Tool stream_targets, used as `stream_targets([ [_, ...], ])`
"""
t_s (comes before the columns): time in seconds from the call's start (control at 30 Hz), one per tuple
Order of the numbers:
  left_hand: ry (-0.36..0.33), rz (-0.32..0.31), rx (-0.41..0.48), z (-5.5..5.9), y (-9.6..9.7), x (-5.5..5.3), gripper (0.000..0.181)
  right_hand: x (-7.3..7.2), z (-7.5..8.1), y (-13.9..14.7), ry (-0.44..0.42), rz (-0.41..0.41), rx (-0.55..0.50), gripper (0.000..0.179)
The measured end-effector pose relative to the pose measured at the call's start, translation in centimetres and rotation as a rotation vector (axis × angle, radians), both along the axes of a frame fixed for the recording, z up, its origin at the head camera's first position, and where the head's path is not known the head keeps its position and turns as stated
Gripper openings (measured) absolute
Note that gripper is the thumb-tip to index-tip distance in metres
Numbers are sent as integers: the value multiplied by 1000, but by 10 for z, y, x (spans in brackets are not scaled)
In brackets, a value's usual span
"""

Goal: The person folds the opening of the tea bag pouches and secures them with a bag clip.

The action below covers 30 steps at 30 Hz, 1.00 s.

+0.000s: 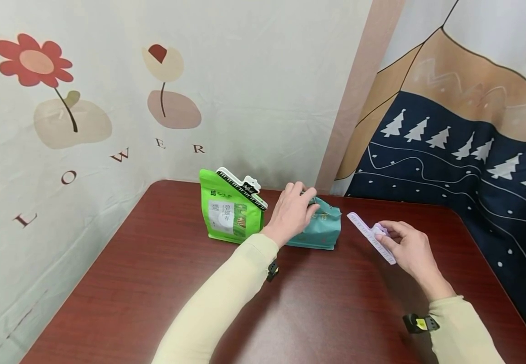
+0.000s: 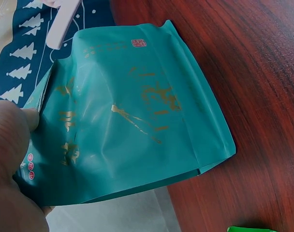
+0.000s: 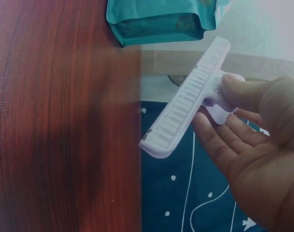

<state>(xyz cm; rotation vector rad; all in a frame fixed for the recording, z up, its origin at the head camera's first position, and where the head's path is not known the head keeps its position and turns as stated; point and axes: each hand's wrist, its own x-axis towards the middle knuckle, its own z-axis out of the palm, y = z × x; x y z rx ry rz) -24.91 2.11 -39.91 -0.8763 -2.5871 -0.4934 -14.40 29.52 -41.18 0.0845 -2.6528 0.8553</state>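
Note:
A teal bag with gold lettering stands on the table, its top edge bent over. My left hand grips that bag by its top; in the left wrist view the thumb lies along the near face. To the right, my right hand holds a pale lilac bag clip by its handles, thumb on one side and fingers on the other. The clip's long bar carries a piano-key print and points toward the teal bag, apart from it.
Left of the teal bag stands a bright green bag, with a black and white clip slanting across its top corner. Both bags are near the back edge of the dark red table. A printed curtain hangs behind.

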Motion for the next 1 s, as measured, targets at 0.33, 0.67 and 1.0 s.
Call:
stream_targets([
  [0.33,24,-4,3,-1,1,0,17,-4,3,-3,2,2,2,33],
  [0.67,61,-25,22,-2,1,-1,13,-7,5,-5,2,4,4,32],
  [1.0,78,-37,25,-4,1,-2,12,-12,7,-7,29,20,20,33],
])
